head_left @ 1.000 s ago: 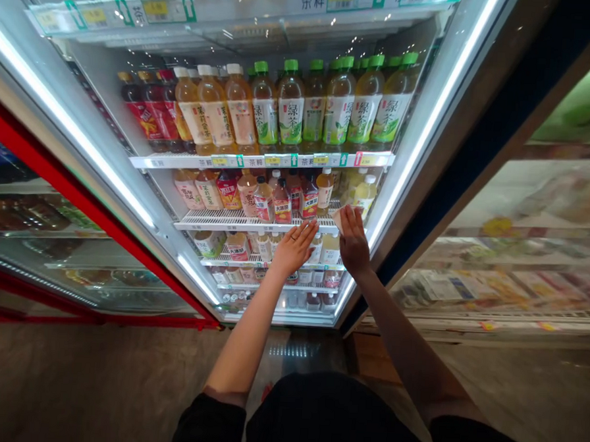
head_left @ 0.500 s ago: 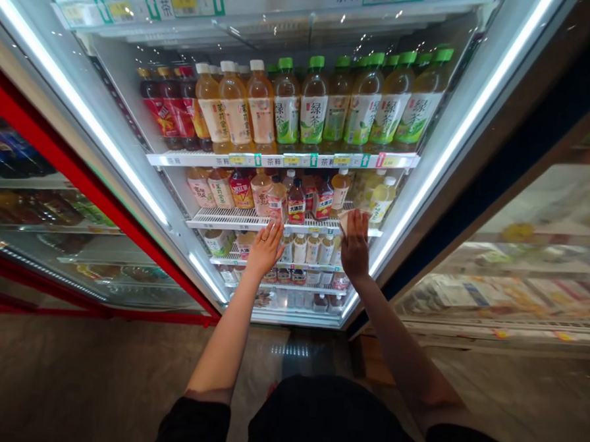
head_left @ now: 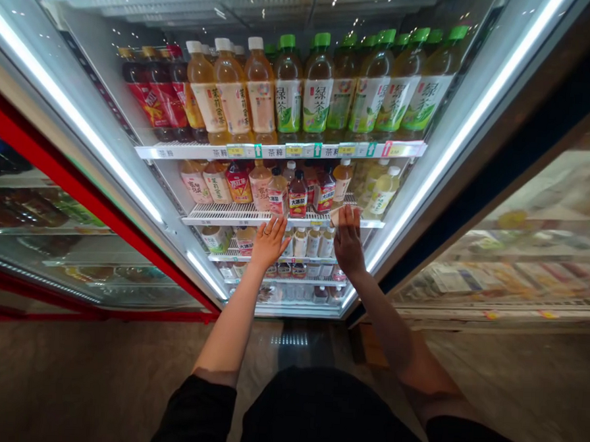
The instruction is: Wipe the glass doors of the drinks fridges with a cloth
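Observation:
My left hand (head_left: 268,246) is open, palm forward and fingers spread, with a ring on one finger. From this view it overlaps the front edge of a lower drinks shelf (head_left: 216,215), just below the small bottles. Under the fingers of my right hand (head_left: 349,245) is a pale beige cloth (head_left: 335,215), mostly covered by them; the fingers lie together, flat over it. Light specks across the cooler front look like reflections on glass. Whether my palms touch glass or the shelf edge, I cannot tell. Near the right hand stands a pale yellow bottle (head_left: 384,191).
Green-capped tea bottles (head_left: 317,90) and white-capped ones (head_left: 231,89) fill the shelf above. Bright light strips (head_left: 470,131) run down both sides of the cooler. A red-framed cooler (head_left: 78,200) stands left, and a display case (head_left: 501,258) with packages stands right.
My right hand has shifted slightly left with the cloth. The left hand stays flat and spread, a little lower against the shelf. My view has moved slightly, and the upper shelf looks nearer.

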The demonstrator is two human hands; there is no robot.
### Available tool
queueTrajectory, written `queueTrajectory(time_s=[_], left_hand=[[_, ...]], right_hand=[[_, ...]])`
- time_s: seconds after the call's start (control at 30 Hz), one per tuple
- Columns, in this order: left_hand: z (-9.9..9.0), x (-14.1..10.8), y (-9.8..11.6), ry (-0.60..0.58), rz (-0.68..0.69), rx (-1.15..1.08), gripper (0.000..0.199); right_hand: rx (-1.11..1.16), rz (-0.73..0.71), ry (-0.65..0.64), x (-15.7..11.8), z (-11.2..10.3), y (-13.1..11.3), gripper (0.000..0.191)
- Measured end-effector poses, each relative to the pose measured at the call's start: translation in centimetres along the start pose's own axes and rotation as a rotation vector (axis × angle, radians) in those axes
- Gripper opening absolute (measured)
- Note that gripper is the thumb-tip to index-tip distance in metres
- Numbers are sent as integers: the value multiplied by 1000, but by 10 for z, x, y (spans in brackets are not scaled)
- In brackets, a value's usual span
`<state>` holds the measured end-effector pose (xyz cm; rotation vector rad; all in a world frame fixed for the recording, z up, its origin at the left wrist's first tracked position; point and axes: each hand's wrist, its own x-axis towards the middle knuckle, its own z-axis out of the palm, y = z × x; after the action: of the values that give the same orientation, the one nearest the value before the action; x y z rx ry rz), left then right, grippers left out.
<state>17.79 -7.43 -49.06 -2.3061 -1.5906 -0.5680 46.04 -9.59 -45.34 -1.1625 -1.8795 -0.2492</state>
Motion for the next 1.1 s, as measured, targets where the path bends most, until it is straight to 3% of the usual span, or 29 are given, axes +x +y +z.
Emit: queueTrajectory(time_s=[0.13,0.3,0.57,0.8,1.0,1.1], left_hand=[[-1,0,1,-4,-2,-16,66],[-6,0,3,-42,6,-6,66],[-16,0,-1,-73,74,-11,66],[-21,0,-3,-44,122,-9,65],[-24,0,-2,-24,118,-31,64],[-24,-1,-3,-14,131,-38,64]], right_hand=[[-13,4,0,9,2,-8,84],[-22,114,80,12,6,-20,80],[14,71,-71,29,16,-55,86],[44,138,70,32,24,-64,88],[34,80,-5,31,35,-77,96],[3,59,37,37,31,-72,92]])
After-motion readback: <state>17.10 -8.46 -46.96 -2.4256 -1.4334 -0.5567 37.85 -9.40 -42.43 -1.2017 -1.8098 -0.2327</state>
